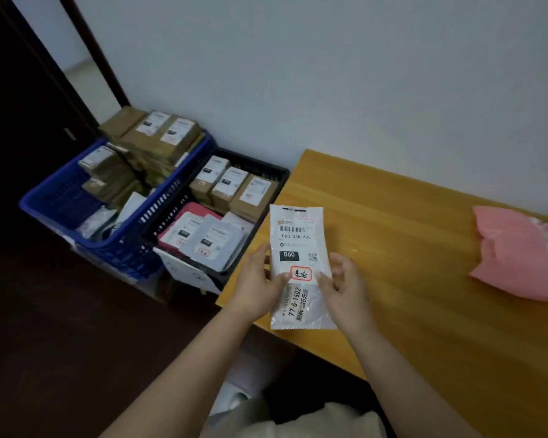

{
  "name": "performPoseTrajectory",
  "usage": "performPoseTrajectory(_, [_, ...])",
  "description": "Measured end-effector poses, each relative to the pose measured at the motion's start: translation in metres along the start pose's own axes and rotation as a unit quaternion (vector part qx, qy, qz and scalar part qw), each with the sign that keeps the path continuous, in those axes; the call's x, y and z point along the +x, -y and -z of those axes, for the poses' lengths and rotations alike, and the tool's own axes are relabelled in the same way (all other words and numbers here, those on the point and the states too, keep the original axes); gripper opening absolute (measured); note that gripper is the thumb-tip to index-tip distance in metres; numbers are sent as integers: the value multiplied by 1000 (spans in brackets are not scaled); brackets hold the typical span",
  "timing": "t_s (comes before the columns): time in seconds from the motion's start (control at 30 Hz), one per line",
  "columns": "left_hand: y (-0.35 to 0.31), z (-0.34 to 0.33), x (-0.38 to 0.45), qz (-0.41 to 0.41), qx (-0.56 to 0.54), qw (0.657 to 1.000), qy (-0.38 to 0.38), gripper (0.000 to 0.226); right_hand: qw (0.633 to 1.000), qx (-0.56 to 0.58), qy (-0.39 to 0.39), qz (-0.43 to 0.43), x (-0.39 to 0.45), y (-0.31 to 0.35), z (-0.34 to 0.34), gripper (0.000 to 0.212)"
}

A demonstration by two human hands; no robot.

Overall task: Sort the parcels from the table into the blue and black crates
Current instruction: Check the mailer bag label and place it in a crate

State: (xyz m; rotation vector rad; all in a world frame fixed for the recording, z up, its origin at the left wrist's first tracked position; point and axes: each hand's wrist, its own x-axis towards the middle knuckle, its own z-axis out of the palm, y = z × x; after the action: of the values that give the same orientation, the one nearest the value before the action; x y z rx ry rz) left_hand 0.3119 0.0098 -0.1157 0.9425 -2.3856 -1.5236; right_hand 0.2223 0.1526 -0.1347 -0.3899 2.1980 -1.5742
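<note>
— Parcel (pixel 299 267), white, label up: where is it?
— Above the table (pixel 393 248) edge, pinched between left hand (pixel 257 289) and right hand (pixel 345 289), fingers curled on both sides.
— Why held flat?
— Probably to read the label before choosing the blue crate (pixel 54 200) or black crate (pixel 266 172).

**The table and the floor**

A yellow wooden table (pixel 408 248) is standing against the wall. A pink parcel (pixel 519 254) is lying on its far right side. A blue crate (pixel 60 200) and a black crate (pixel 266 175) are sitting side by side, touching, left of the table.
</note>
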Motion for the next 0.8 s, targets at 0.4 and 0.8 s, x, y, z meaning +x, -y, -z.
performPoseTrajectory(0.4, [97,83,47,73,-68,993,54,39,985,-70,84,-135,23,-9,-123,41])
performPoseTrajectory(0.8, [157,161,151,177,-62,982,-35,41,954,-144,233,-120,141,16,-230,34])
